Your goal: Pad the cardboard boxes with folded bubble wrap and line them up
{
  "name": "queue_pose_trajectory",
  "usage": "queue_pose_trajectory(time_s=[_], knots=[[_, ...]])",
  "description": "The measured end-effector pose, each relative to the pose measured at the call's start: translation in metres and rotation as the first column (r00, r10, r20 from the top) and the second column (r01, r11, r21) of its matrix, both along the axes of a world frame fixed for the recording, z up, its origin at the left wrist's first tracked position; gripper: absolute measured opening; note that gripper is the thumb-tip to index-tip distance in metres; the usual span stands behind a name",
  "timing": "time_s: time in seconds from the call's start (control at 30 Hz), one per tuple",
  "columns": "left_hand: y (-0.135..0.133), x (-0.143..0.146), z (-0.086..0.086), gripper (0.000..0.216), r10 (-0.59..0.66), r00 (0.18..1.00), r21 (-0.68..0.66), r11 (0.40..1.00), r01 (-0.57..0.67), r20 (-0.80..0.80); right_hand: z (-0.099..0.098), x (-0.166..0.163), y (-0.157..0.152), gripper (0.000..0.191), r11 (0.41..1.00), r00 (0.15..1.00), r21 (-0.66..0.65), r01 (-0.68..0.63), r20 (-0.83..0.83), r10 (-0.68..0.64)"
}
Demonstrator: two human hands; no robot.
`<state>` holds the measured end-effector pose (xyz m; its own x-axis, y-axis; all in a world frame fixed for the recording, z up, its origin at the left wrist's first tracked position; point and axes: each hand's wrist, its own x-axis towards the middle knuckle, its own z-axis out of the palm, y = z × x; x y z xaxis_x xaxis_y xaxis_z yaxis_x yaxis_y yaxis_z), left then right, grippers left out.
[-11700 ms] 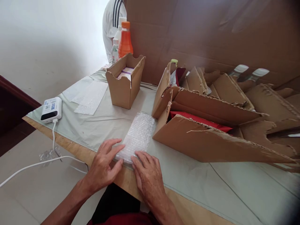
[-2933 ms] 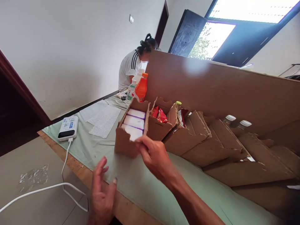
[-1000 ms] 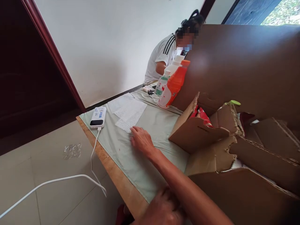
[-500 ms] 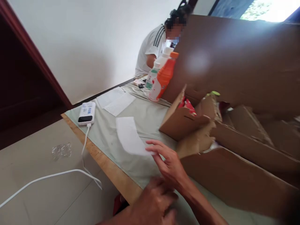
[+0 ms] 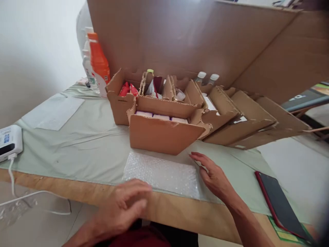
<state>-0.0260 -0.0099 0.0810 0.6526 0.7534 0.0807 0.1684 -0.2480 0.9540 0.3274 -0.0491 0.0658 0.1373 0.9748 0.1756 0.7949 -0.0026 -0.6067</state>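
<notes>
Head view: bubble wrap [image 5: 161,174] lies flat at the table [image 5: 77,144] edge before a box [image 5: 164,135], right hand [image 5: 214,175] open at its right end to steady it, left hand [image 5: 123,206] loosely open, empty, just beside its near edge.

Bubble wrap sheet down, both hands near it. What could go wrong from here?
1. The bubble wrap sheet lies at the table edge by the left hand; a brush might slide it off.
2. The right hand sits close to the front cardboard box, so a sweep may shove it.
3. The phone also lies near the edge, by that forearm.
</notes>
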Motion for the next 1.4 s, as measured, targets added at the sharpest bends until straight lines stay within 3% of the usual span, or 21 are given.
queue_pose_trajectory(time_s=[0.07, 0.13, 0.2, 0.33, 0.4, 0.53, 0.67, 0.77, 0.83, 0.9, 0.97, 1.0, 1.1, 1.17, 1.3, 1.4], knots=[[0.025, -0.003, -0.002, 0.030, 0.309, 0.950, 0.097, 0.948, -0.303, -0.051, 0.002, 0.003, -0.002, 0.040, 0.992, 0.992, 0.035, 0.125, -0.001, -0.125], [0.054, 0.000, -0.010, 0.045, 0.572, 0.819, 0.121, 0.817, -0.563, -0.046, 0.006, -0.001, 0.007, 0.041, 0.986, 0.984, 0.034, 0.164, -0.079, -0.161], [0.081, 0.010, -0.020, 0.064, 0.652, 0.758, 0.098, 0.756, -0.648, -0.016, 0.009, -0.009, 0.027, 0.050, 0.994, 0.980, 0.035, 0.107, -0.175, -0.100], [0.109, 0.037, -0.032, 0.064, 0.485, 0.873, 0.050, 0.872, -0.487, 0.048, 0.005, -0.021, 0.068, 0.055, 0.998, 0.957, 0.041, 0.048, -0.287, -0.034], [0.110, 0.047, -0.036, 0.056, 0.448, 0.891, 0.026, 0.892, -0.450, 0.070, 0.001, -0.025, 0.079, 0.053, 0.997, 0.956, 0.041, 0.068, -0.287, -0.054], [0.110, 0.053, -0.043, 0.045, 0.519, 0.852, 0.036, 0.852, -0.522, 0.072, -0.005, -0.032, 0.086, 0.051, 0.995, 0.959, 0.045, 0.089, -0.275, -0.074], [0.107, 0.044, -0.040, 0.047, 0.502, 0.864, 0.046, 0.863, -0.504, 0.051, -0.005, -0.028, 0.077, 0.050, 0.996, 0.954, 0.009, 0.093, -0.287, -0.086], [0.085, 0.032, -0.028, 0.065, 0.612, 0.790, 0.118, 0.782, -0.612, 0.035, -0.006, -0.021, 0.052, 0.046, 0.991, 0.963, 0.001, 0.132, -0.235, -0.128], [0.062, 0.027, -0.018, 0.067, 0.671, 0.741, 0.136, 0.733, -0.666, 0.013, -0.008, -0.026, 0.032, 0.037, 0.985, 0.980, 0.069, 0.159, -0.129, -0.149], [0.043, 0.029, -0.010, 0.050, 0.573, 0.820, 0.048, 0.819, -0.572, -0.007, -0.009, -0.048, 0.017, 0.030, 0.988, 0.998, 0.135, 0.068, -0.007, -0.068], [0.035, 0.036, -0.007, 0.034, 0.369, 0.930, -0.135, 0.922, -0.364, 0.010, -0.012, -0.082, 0.013, 0.031, 0.983, 0.986, 0.113, -0.148, 0.095, 0.137], [0.035, 0.040, -0.007, 0.032, 0.304, 0.952, -0.249, 0.925, -0.286, 0.036, -0.014, -0.100, 0.014, 0.033, 0.965, 0.961, 0.070, -0.252, 0.136, 0.241], [0.050, 0.047, -0.014, 0.037, 0.337, 0.939, -0.553, 0.796, -0.246, 0.068, -0.021, -0.132, 0.019, 0.038, 0.905, 0.877, -0.046, -0.423, 0.232, 0.421], [0.062, 0.043, -0.019, 0.039, 0.395, 0.915, -0.683, 0.690, -0.237, 0.081, -0.028, -0.123, 0.010, 0.041, 0.903, 0.859, -0.071, -0.424, 0.283, 0.426], [0.068, 0.030, -0.025, 0.038, 0.445, 0.887, -0.779, 0.596, -0.193, 0.120, -0.042, -0.052, -0.043, 0.044, 0.975, 0.910, -0.063, -0.211, 0.352, 0.220], [0.062, 0.028, -0.023, 0.034, 0.438, 0.891, -0.748, 0.630, -0.208, 0.122, -0.042, 0.000, -0.081, 0.040, 0.999, 0.923, -0.005, 0.050, 0.382, -0.045]])
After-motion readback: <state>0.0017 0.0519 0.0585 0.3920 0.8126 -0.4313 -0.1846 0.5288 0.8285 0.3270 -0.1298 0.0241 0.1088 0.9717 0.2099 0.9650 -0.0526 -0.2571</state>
